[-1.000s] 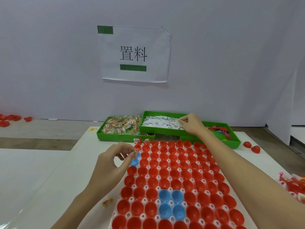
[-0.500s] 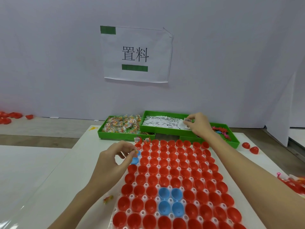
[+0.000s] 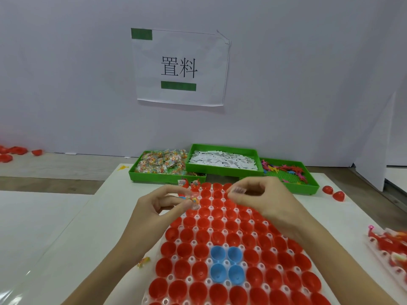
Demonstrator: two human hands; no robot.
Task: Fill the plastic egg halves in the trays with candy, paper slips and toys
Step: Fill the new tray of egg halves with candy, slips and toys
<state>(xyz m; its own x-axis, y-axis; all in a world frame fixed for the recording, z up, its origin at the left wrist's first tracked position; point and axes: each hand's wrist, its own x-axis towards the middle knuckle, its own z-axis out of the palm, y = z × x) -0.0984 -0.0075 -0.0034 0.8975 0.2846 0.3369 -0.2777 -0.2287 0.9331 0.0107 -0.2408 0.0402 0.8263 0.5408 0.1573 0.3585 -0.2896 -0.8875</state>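
A white tray [image 3: 192, 259] full of red egg halves [image 3: 202, 230], with a few blue ones [image 3: 235, 254], lies before me on the table. My left hand [image 3: 158, 208] pinches a small candy packet [image 3: 194, 200] over the tray's far left rows. My right hand [image 3: 266, 201] pinches a white paper slip [image 3: 239, 190] above the far rows. Behind stand three green bins: candy [image 3: 163, 165], paper slips [image 3: 222, 161] and coloured toys [image 3: 286, 170]. Two far-left egg halves [image 3: 189, 183] hold items.
A loose candy [image 3: 143, 260] lies on the table left of the tray. Two red egg halves [image 3: 333, 193] sit at the right. Another filled tray [image 3: 389, 245] pokes in at the right edge. A paper sign [image 3: 179, 67] hangs on the wall.
My right hand left the paper slip bin and came back over the tray holding a slip. My left hand stayed over the far left rows with the candy.
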